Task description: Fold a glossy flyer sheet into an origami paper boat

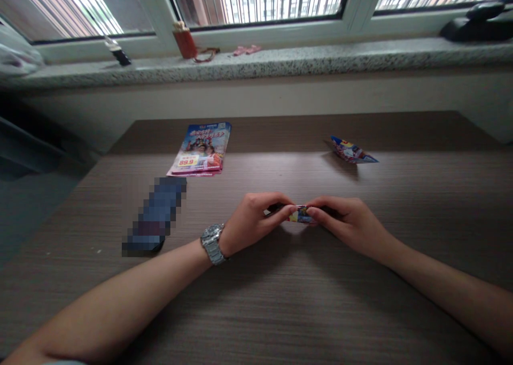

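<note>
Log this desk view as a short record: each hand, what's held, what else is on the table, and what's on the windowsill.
Left hand: pinching left end of small printed paper; silver watch on wrist
Right hand: pinching right end of same paper
Held paper: colourful, folded narrow
Table, far left: stacked flyers
Table, near left: dark blue object, too pixelated to identify
Table, far right: folded printed paper shape
Windowsill: includes orange-red container

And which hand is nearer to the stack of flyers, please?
Left. The left hand is on the near side of the flyers, to their right; the right hand is clearly farther right.
</note>
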A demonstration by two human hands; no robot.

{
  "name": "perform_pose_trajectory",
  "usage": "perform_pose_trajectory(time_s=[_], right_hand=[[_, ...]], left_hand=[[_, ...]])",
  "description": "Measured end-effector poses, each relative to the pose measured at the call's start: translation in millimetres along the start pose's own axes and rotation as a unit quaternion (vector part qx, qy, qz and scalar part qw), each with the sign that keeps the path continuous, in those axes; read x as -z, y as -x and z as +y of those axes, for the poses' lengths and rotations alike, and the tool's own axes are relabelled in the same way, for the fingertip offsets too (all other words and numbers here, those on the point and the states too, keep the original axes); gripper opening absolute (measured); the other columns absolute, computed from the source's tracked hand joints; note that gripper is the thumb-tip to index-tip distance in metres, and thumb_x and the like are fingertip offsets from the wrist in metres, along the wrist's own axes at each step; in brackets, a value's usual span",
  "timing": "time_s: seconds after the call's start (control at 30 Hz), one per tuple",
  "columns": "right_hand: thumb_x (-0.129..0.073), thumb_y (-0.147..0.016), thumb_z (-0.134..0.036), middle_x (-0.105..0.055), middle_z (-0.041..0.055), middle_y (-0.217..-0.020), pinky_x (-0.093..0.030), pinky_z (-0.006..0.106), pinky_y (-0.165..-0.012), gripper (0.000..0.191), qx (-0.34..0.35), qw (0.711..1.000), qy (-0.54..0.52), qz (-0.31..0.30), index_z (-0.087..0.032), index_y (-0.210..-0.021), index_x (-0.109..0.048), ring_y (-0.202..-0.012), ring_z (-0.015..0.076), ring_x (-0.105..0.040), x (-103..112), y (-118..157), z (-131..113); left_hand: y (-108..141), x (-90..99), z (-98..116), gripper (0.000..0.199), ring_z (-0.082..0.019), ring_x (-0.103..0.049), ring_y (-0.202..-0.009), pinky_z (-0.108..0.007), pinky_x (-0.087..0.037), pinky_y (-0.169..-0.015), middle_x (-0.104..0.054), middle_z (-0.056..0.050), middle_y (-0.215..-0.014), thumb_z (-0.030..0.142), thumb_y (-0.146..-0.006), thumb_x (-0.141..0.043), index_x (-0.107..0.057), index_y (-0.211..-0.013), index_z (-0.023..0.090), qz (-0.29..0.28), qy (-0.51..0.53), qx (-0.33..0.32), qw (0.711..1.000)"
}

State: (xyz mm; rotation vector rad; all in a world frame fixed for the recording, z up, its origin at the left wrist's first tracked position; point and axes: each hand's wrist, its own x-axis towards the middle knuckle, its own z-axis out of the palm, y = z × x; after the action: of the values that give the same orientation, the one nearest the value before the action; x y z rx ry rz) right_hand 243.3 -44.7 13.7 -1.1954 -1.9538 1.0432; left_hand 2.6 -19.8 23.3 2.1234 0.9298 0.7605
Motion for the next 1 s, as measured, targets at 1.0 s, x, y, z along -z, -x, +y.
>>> perform_pose_trajectory(time_s=[1.0], right_hand=[[-0.059, -0.099, -0.042, -0.069, -0.0011, -0.073, -0.042, 0.024, -0.061, 0.028, -0.007, 1.000, -0.009, -0.025, -0.020, -0.087, -0.071, -0.067, 0.0130, -0.059, -4, 0, -8]], left_hand=[[0, -2.9, 6, 0.022, -0.010, -0.062, -0.078, -0.020, -0.044, -0.071, -0.070, 0.000, -0.086, 0.034, -0.101, -0.058, -0.069, -0.098, 0.016, -0.054, 0.051, 0.017, 0.997]])
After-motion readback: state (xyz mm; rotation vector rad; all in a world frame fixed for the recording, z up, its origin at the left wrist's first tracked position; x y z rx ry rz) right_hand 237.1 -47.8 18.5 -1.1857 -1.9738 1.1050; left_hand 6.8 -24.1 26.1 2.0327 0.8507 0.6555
